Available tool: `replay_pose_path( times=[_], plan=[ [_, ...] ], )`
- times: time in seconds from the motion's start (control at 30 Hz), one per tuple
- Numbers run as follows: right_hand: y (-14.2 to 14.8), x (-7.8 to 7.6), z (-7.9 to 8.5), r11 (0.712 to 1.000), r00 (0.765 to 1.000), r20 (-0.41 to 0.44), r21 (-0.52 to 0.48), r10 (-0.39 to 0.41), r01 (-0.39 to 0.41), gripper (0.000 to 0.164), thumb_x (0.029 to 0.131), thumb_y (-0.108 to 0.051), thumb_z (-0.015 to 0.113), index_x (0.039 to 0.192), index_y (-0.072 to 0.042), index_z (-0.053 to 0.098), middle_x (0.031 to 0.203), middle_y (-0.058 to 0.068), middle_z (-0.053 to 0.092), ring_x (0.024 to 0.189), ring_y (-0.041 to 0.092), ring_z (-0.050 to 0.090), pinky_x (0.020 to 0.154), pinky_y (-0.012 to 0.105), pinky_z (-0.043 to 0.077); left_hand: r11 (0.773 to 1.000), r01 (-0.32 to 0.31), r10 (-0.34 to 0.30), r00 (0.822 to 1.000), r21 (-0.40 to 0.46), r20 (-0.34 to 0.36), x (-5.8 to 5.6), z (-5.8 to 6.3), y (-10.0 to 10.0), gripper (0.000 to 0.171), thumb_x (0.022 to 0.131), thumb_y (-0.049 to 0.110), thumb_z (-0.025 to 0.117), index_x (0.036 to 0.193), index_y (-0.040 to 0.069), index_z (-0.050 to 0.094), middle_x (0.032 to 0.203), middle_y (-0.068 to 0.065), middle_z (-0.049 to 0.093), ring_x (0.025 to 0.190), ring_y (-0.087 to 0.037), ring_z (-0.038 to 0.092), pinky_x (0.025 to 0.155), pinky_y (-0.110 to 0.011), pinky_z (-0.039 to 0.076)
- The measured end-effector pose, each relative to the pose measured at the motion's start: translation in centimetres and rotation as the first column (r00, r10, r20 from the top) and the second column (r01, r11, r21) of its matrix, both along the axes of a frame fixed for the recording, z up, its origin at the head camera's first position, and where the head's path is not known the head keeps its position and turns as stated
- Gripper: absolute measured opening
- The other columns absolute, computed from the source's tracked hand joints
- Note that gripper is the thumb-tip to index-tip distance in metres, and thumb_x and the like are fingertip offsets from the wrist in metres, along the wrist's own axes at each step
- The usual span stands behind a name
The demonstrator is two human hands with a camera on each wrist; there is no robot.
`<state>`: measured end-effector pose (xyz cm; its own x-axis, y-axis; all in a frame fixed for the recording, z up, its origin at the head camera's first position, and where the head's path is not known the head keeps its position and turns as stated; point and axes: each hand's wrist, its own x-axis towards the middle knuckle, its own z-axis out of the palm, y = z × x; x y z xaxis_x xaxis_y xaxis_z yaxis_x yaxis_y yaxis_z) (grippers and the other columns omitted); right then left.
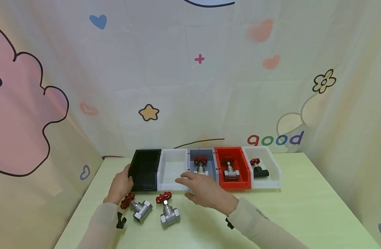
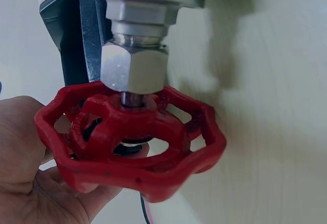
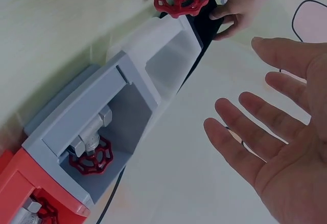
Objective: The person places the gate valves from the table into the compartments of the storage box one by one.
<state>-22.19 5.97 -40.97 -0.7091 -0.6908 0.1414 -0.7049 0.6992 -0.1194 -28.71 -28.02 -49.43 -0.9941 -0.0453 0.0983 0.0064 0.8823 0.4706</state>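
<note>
My left hand [image 1: 120, 185] holds the left side of the black bin [image 1: 144, 169], fingers at its outer wall; the right wrist view shows that hand [image 3: 245, 1] at the bin's end. Just in front of it lies a metal valve [image 1: 142, 210] with a red handwheel [image 2: 138, 142], which fills much of the left wrist view. A second red-wheeled valve [image 1: 170, 215] lies to its right. My right hand [image 1: 206, 190], empty with fingers spread, hovers in front of the white bin [image 1: 173, 169] and the grey bin [image 3: 76, 109], partly hiding the valve [image 1: 201, 164] in the grey one.
To the right, the red bin [image 1: 246, 180] contains a metal valve [image 1: 230, 173]. The end white bin [image 1: 275, 173] holds a black-bodied valve [image 1: 259, 171] with a red wheel. The bins stand in a row on a pale green table [image 1: 305, 207], before a patterned curtain [image 1: 178, 76].
</note>
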Motion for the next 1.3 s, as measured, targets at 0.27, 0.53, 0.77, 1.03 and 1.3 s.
replay_pose_path(
  times=[0.27,0.53,0.77,1.03,1.3],
  plan=[
    [1.3,0.3,0.2,0.999,1.000,-0.003,-0.035,-0.010,0.010,0.051,0.089,-0.025,0.072,0.138,-0.023,0.056,0.140,0.003,0.058,0.119,0.023,0.062,0.094,0.040,0.055,1.000,-0.004,0.004,1.000,0.014,0.015,0.0,0.1,0.0,0.059,0.097,0.007,0.048,0.151,-0.004,0.027,0.111,-0.033,0.066,0.062,-0.021,0.060,0.059,-0.035,0.048],
    [4.4,-0.6,0.6,0.992,0.995,-0.056,-0.097,-0.083,0.078,0.053,0.086,-0.026,0.075,0.136,-0.025,0.059,0.136,0.001,0.060,0.108,0.018,0.066,0.084,0.034,0.058,1.000,-0.006,0.005,1.000,0.022,0.028,0.1,0.1,0.1,0.060,0.098,0.008,0.048,0.152,-0.004,0.024,0.114,-0.034,0.064,0.062,-0.021,0.060,0.057,-0.032,0.047],
    [7.8,-1.5,0.7,0.973,0.978,-0.092,-0.154,-0.187,0.171,0.052,0.085,-0.027,0.075,0.135,-0.023,0.060,0.134,0.005,0.061,0.112,0.024,0.064,0.087,0.040,0.057,1.000,-0.007,0.007,1.000,0.011,0.021,0.0,0.1,0.2,0.059,0.098,0.009,0.047,0.151,-0.004,0.025,0.120,-0.035,0.061,0.069,-0.024,0.062,0.060,-0.034,0.049],
    [11.9,-2.6,0.7,0.935,0.945,-0.081,-0.193,-0.317,0.297,0.052,0.088,-0.030,0.072,0.137,-0.017,0.058,0.136,0.010,0.060,0.112,0.031,0.064,0.091,0.049,0.055,1.000,-0.005,0.005,1.000,0.012,0.022,0.2,0.1,0.2,0.059,0.097,0.008,0.048,0.151,-0.004,0.026,0.115,-0.035,0.063,0.061,-0.021,0.059,0.055,-0.032,0.047],
    [16.0,-3.3,0.1,0.901,0.913,-0.056,-0.197,-0.404,0.387,0.056,0.088,-0.026,0.072,0.139,-0.012,0.055,0.139,0.017,0.056,0.119,0.037,0.059,0.091,0.052,0.054,1.000,-0.006,0.005,1.000,0.012,0.026,0.3,0.2,0.1,0.059,0.098,0.008,0.048,0.151,-0.004,0.026,0.116,-0.034,0.063,0.064,-0.022,0.060,0.057,-0.034,0.048]
  ],
)
